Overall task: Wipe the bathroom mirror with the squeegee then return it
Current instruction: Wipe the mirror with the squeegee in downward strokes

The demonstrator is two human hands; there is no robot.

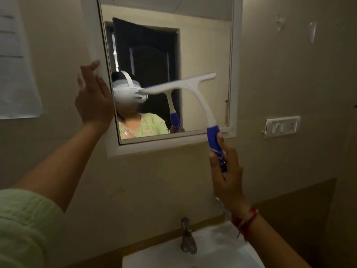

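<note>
1. Squeegee (pixel 179 83) sits across the middle of the mirror (pixel 202 45), its white blade tilted with the left end lower. It meets its own reflection there, so the edge seems to be on or very near the glass.
2. The right hand (pixel 227 175) wraps its fingers round the blue handle's lower end, probably for reach and leverage.
3. The left hand (pixel 92 97) holds nothing, its fingers loose at the mirror frame (pixel 236 55), likely to steady it. I cannot tell if it touches.
4. The sink (pixel 212 248) lies below.
</note>
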